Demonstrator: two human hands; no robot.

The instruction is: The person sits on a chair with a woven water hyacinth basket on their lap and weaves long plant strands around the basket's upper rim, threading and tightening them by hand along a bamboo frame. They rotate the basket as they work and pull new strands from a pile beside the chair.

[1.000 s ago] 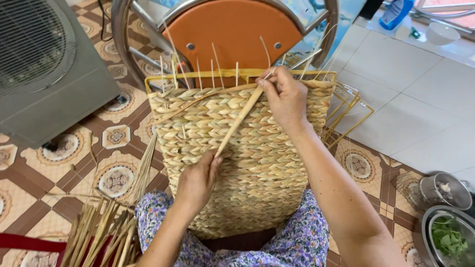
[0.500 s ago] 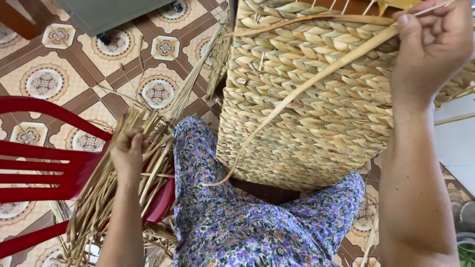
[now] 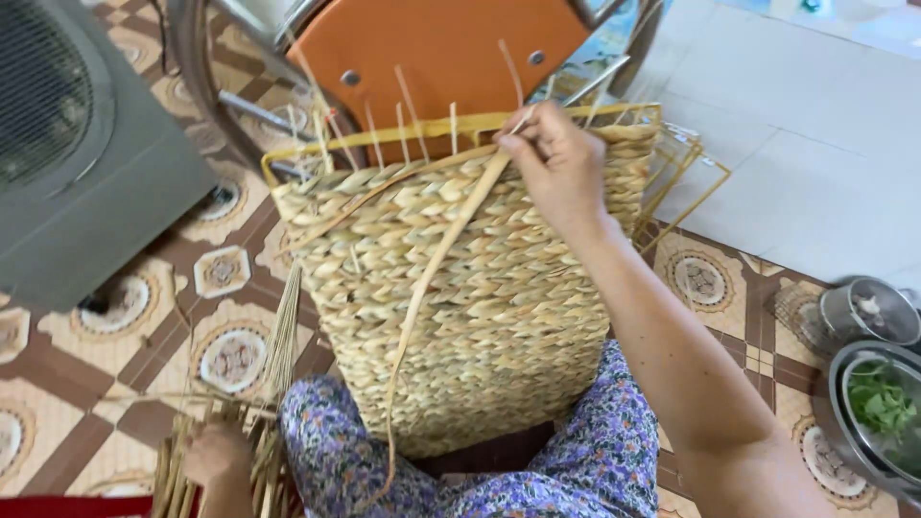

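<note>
Near me on the left, my left hand point(image 3: 216, 453) is down in the bundle of dry reeds point(image 3: 192, 470) on the floor; I cannot tell if it grips one. The woven basket point(image 3: 470, 288) leans on my lap. One long strand point(image 3: 432, 278) runs slanted across it, from near-left up to far-right. My right hand point(image 3: 556, 163), the closer one to it, pinches its top end at the yellow rim point(image 3: 384, 139).

A home floor: patterned tiles point(image 3: 230, 360), fan point(image 3: 67, 125), steel bowls point(image 3: 878, 412).
</note>
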